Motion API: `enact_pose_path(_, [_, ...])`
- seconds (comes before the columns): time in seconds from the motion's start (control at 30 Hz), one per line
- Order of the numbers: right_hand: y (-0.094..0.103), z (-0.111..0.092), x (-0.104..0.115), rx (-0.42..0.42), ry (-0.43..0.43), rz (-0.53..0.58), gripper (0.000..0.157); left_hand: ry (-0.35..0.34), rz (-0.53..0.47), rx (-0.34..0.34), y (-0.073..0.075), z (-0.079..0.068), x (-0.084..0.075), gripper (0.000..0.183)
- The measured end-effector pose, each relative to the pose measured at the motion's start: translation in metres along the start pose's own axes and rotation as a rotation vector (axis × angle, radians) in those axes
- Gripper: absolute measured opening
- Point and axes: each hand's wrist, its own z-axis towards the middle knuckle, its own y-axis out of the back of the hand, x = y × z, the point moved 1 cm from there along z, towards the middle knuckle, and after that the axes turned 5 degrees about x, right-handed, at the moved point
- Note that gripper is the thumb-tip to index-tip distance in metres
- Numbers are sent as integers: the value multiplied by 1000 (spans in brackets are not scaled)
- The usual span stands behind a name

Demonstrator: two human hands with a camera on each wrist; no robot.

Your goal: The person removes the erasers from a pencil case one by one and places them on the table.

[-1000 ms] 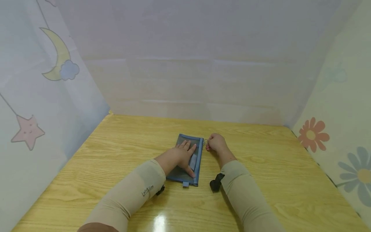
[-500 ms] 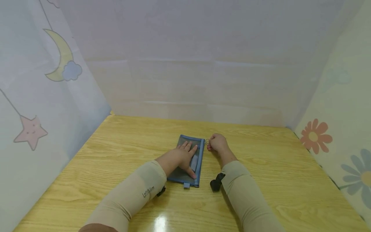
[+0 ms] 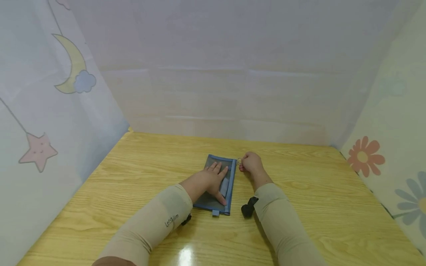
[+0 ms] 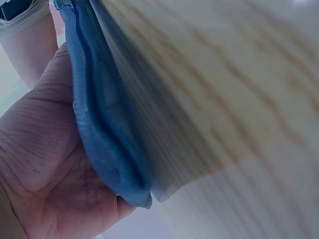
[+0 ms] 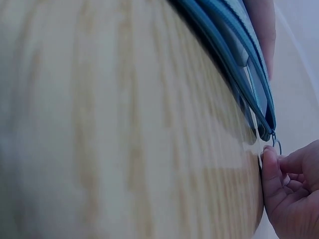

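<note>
A flat blue-edged mesh zip pouch (image 3: 209, 201) lies on the wooden table in the head view. My left hand (image 3: 209, 180) presses on it with straight, spread fingers, the thumb near the zip edge. At the pouch's far right corner is a thin metal ring (image 3: 239, 161), which my right hand (image 3: 252, 162) pinches between thumb and curled fingers. In the right wrist view, the two edges of the zip (image 5: 234, 55) stand apart, and the ring hangs at their far end. A pale item inside the pouch shows faintly; its kind cannot be told.
The wooden table (image 3: 319, 192) reaches back to a pale wall sheet (image 3: 213, 92). Side sheets bear a printed moon and star on the left and flowers on the right. Black wrist-camera mounts (image 3: 247, 208) sit under the sleeves, close to the tabletop.
The head view has shifted slightly, so everything sits a little farther right in it. The left hand still presses on the pouch, and the right hand still pinches the ring.
</note>
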Motion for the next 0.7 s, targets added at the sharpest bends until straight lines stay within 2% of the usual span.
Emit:
enact_pose_path(0.2, [1, -1, 2, 7, 4, -4, 7, -1, -2, -10, 1, -2, 0, 130])
enact_pose_path(0.47, [3, -5, 4, -52, 42, -10, 11, -18, 0, -4, 2, -2, 0, 130])
enact_pose_path(0.7, [3, -5, 4, -58, 68, -37, 12, -14, 7, 2, 2, -2, -1, 129])
